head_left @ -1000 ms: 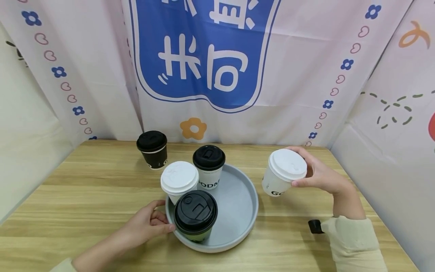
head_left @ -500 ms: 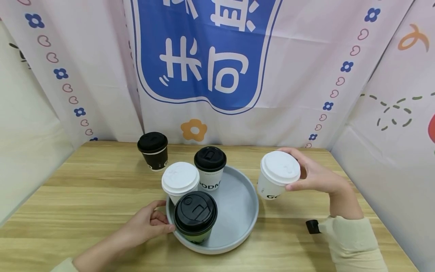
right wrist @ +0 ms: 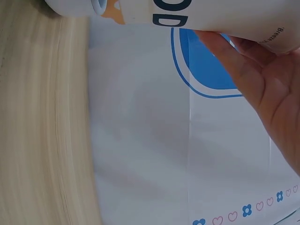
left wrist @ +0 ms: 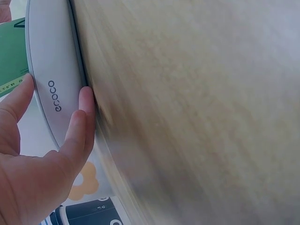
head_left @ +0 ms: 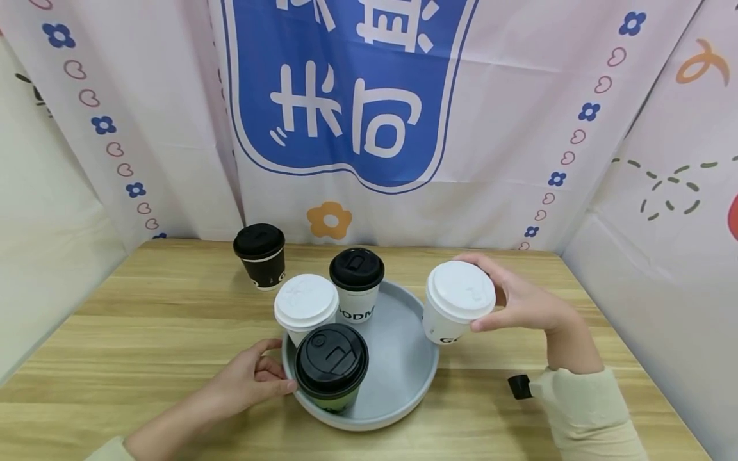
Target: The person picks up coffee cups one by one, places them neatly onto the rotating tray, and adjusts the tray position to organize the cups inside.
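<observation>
My right hand point(head_left: 516, 304) grips a white paper cup with a white lid point(head_left: 452, 307). That cup is tilted and held up at the right rim of the round grey tray point(head_left: 398, 378). In the right wrist view, black letters show on the white cup point(right wrist: 215, 16). My left hand point(head_left: 245, 381) holds the tray's left side, thumb at the rim and fingers low on the outer wall point(left wrist: 54, 61). On the tray stand a white-lidded cup point(head_left: 305, 304), a black-lidded white cup point(head_left: 355, 282) and a green cup with a black lid point(head_left: 331, 365).
A black cup with a black lid point(head_left: 261, 256) stands on the wooden table point(head_left: 161, 320) behind the tray, to the left. A printed curtain point(head_left: 507, 147) hangs along the table's back edge. A small black object point(head_left: 520, 387) sits at the right sleeve's cuff.
My right hand has carried the white cup leftward and slightly nearer, from beside the tray to its right rim. The left hand, the tray and the other cups have kept their places.
</observation>
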Demonstrator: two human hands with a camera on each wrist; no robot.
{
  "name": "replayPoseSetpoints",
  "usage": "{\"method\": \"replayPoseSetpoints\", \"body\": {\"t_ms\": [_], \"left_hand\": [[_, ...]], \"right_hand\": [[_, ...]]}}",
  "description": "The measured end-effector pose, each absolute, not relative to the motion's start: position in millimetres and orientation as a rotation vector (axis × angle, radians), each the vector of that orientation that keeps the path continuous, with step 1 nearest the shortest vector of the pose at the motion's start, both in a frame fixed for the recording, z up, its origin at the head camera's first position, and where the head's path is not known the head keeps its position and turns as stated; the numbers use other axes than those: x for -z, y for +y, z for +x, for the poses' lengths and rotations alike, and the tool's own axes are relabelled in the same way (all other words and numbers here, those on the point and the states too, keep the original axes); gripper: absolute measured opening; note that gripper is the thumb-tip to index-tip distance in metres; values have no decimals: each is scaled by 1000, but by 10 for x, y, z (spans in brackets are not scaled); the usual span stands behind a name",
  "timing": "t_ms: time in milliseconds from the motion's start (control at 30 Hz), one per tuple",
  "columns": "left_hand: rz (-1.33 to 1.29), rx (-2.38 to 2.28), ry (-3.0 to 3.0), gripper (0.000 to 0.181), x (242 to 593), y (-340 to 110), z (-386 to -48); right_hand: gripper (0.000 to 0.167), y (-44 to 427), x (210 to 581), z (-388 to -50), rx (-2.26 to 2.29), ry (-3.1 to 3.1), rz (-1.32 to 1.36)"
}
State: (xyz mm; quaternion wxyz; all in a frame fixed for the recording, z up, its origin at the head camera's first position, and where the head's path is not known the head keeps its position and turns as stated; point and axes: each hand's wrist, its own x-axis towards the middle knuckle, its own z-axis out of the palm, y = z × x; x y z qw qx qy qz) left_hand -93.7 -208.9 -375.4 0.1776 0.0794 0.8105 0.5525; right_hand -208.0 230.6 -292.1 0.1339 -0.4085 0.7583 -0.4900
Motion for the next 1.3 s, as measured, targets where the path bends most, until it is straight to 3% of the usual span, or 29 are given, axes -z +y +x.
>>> {"method": "replayPoseSetpoints", "body": {"t_ms": [1300], "left_hand": [[226, -1560, 2301, 90, 3757, -2092, -955]], "right_hand": [[91, 1738, 3100, -1972, 1312, 1913, -1286]]}}
